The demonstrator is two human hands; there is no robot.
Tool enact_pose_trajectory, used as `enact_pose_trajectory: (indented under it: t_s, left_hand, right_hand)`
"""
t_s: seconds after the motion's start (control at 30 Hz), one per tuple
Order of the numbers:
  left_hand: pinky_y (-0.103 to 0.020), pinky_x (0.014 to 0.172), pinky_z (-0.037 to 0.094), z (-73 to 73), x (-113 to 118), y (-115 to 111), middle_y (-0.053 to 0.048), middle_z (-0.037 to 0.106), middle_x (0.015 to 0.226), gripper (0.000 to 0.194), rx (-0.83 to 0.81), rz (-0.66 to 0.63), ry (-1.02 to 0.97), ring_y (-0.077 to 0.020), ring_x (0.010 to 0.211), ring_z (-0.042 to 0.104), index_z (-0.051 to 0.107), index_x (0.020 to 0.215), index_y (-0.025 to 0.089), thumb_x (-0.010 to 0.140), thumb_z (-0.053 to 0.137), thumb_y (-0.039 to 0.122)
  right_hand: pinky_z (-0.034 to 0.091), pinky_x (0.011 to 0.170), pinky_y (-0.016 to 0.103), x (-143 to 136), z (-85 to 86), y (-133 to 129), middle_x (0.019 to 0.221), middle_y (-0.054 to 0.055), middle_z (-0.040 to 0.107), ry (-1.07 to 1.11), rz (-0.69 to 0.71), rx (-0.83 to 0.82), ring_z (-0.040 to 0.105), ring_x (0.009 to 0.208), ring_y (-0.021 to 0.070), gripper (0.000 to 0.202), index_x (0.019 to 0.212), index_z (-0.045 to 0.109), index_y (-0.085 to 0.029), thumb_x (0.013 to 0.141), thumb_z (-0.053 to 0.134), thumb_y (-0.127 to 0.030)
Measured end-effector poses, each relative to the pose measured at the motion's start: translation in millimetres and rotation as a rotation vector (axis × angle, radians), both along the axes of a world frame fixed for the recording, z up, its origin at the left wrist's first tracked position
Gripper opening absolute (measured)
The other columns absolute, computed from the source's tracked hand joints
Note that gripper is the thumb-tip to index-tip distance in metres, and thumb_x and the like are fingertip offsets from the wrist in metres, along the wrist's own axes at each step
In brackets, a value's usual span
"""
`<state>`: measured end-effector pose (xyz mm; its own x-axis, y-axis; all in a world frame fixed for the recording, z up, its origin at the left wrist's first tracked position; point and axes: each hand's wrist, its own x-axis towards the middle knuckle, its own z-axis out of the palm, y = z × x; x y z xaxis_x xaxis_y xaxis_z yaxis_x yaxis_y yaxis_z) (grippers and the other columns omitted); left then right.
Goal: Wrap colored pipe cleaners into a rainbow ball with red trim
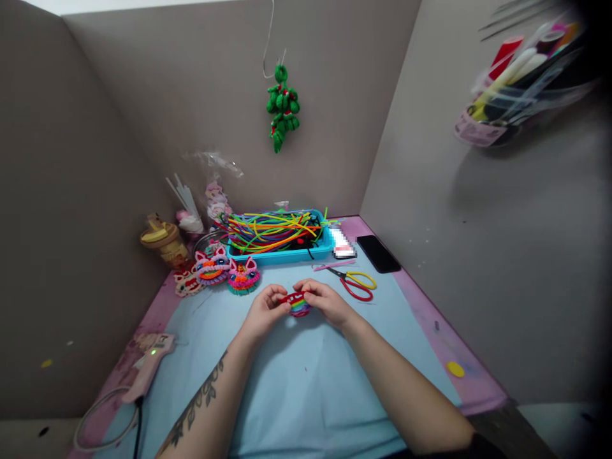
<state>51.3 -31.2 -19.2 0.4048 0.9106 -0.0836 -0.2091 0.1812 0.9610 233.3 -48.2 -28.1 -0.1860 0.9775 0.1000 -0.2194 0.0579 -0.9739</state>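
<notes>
A small rainbow-striped craft piece with a red edge (300,305) is held up over the blue cloth, between both hands. My left hand (266,311) pinches its left end between thumb and fingers. At the opposite end, my right hand (326,302) grips it the same way, thumb on the near face. Parts of the piece are hidden behind the fingertips. Just beyond the hands lie scissors with one yellow and one red handle (356,284) and a thin pink stick (335,264). A colourful finished animal-face piece (243,276) sits to the left of them.
A blue tray (268,259) full of bright pipe cleaners stands at the back. Beside it lie a black phone (378,254) and more face pieces (211,265). A pink glue gun (149,370) with a cord rests at left. A pen holder (482,131) hangs on the right wall.
</notes>
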Motion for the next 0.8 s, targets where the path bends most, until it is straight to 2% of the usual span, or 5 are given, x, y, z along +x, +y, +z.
enact_pose_trajectory:
  t_s: [0.23,0.4,0.5,0.63,0.8]
  left_hand:
    - [-0.023,0.06,0.042,-1.1,-1.9,0.7,0.002,0.065,0.065,0.046,-0.031,-0.006,0.016,-0.0112,0.058,0.059,0.056,0.087,0.016,0.055,0.085,0.032]
    - [-0.027,0.074,0.044,0.6,-10.0,2.6,-0.007,0.069,0.092,0.045,-0.02,-0.155,0.002,-0.0163,0.079,0.063,0.061,0.099,0.015,0.062,0.081,0.031]
    - [-0.026,0.07,0.043,1.2,-9.9,2.2,-0.007,0.068,0.089,0.043,0.014,-0.196,0.074,-0.016,0.076,0.061,0.062,0.096,0.014,0.06,0.082,0.028]
    - [-0.025,0.068,0.042,-4.8,-1.0,1.0,-0.003,0.065,0.079,0.034,0.089,-0.063,0.075,-0.0142,0.072,0.058,0.062,0.084,0.014,0.059,0.082,0.026]
    - [-0.026,0.073,0.042,-15.5,10.9,-2.2,-0.003,0.064,0.081,0.031,0.111,0.054,-0.07,-0.0147,0.076,0.057,0.061,0.084,0.016,0.063,0.081,0.026]
  right_hand:
    - [0.036,0.089,0.034,0.1,-1.0,0.5,0.101,0.008,0.057,0.019,-0.025,-0.018,0.052,0.099,0.0219,0.031,0.066,0.058,-0.017,0.068,0.072,-0.045]
    - [0.041,0.077,0.031,-0.7,0.9,1.4,0.097,0.006,0.06,0.138,-0.076,-0.151,0.055,0.086,0.0191,0.031,0.075,0.063,-0.017,0.065,0.075,-0.044]
    - [0.043,0.073,0.031,-2.6,0.0,3.0,0.086,0.004,0.06,0.161,-0.14,-0.195,0.056,0.078,0.0178,0.036,0.085,0.064,-0.018,0.065,0.075,-0.046]
    - [0.043,0.087,0.036,-5.4,-3.1,4.2,0.119,0.007,0.056,0.312,-0.23,-0.135,0.055,0.105,0.0231,0.05,0.106,0.06,-0.026,0.065,0.075,-0.049]
    - [0.038,0.099,0.043,-9.7,-6.1,2.2,0.138,0.009,0.042,0.256,-0.079,-0.027,0.047,0.122,0.0274,0.077,0.125,0.048,-0.031,0.058,0.083,-0.044]
